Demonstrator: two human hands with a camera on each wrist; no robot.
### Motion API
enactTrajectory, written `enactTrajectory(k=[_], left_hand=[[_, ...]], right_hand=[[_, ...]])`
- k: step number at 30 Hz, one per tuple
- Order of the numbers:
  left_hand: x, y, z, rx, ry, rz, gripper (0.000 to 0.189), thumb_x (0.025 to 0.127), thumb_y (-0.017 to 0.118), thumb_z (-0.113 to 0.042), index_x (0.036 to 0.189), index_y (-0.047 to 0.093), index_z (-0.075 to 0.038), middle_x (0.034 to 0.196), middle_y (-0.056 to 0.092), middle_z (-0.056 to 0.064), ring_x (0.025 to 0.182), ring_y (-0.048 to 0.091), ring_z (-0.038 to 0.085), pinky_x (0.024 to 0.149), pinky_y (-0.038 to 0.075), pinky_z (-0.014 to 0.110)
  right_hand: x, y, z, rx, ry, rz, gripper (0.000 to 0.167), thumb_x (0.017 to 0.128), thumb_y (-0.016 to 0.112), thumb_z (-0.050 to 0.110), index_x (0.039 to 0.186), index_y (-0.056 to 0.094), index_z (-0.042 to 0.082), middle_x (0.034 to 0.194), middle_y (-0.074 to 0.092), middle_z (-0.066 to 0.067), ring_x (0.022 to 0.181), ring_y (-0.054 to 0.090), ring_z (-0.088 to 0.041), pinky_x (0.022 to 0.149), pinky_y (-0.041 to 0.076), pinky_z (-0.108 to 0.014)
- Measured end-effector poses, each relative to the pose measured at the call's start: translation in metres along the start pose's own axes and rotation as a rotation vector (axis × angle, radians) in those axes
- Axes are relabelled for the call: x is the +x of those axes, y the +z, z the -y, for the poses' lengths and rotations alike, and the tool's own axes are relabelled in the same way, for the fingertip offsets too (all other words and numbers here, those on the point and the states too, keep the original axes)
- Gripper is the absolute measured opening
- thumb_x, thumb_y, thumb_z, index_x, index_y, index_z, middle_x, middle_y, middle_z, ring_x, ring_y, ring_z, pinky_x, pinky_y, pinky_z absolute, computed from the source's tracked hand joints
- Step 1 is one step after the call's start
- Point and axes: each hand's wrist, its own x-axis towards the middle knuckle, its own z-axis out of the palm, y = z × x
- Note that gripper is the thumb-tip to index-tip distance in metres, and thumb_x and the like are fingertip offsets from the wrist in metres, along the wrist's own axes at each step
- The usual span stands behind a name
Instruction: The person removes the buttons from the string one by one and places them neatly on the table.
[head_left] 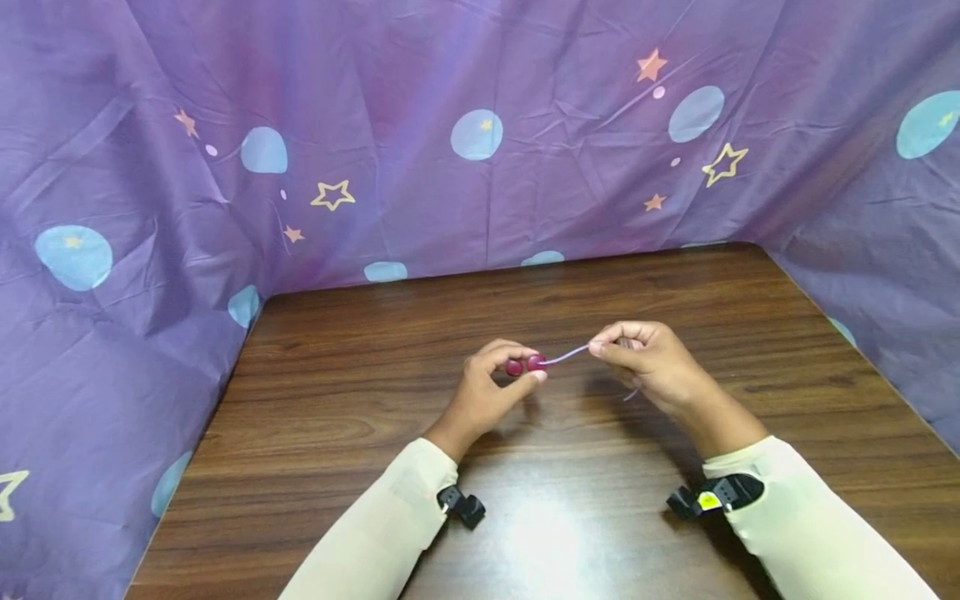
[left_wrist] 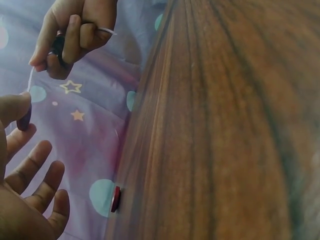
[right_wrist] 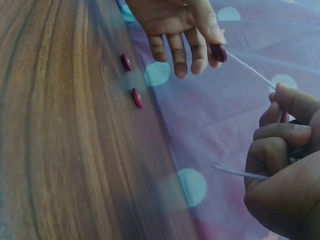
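My left hand [head_left: 483,387] pinches a dark red, button-like disc [head_left: 536,362] between thumb and forefinger, its other fingers spread in the right wrist view. A pale lilac string [head_left: 567,355] runs taut from this disc up to my right hand [head_left: 663,367]. The right thumb and forefinger pinch the string, and the other fingers curl. A loose string end [right_wrist: 240,173] sticks out of that fist. Some dark thing [left_wrist: 58,48] is tucked among the right fingers, mostly hidden; its kind is unclear. Both hands are above the table.
Two more red discs, a nearer one [right_wrist: 137,98] and a farther one [right_wrist: 126,62], lie on the brown wooden table [head_left: 337,500]. A purple patterned cloth [head_left: 420,192] hangs behind the table and at its sides. Each forearm wears a black wrist device [head_left: 462,506].
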Motion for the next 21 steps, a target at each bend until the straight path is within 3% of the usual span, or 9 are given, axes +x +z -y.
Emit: enactTrajectory(k=[13, 21], left_hand=[[0.001, 0.001, 0.003, 0.019, -0.058, -0.012, 0.027, 0.092, 0.087, -0.013, 0.117, 0.082, -0.004, 0.118, 0.077, 0.014, 0.11, 0.07, 0.02, 0.099, 0.06, 0.059], [0.004, 0.006, 0.002, 0.059, -0.122, -0.015, 0.03, 0.092, 0.089, -0.018, 0.118, 0.082, -0.005, 0.123, 0.074, 0.016, 0.114, 0.071, 0.033, 0.104, 0.06, 0.054]], right_hand=[[-0.015, -0.014, -0.003, 0.043, -0.035, -0.038, 0.032, 0.103, 0.065, -0.006, 0.09, 0.082, 0.018, 0.067, 0.059, 0.012, 0.05, 0.036, -0.003, 0.052, 0.011, -0.043], [-0.021, -0.018, -0.005, 0.07, -0.04, -0.036, 0.033, 0.103, 0.064, -0.008, 0.091, 0.082, 0.017, 0.079, 0.071, 0.011, 0.051, 0.041, -0.001, 0.052, 0.012, -0.042]])
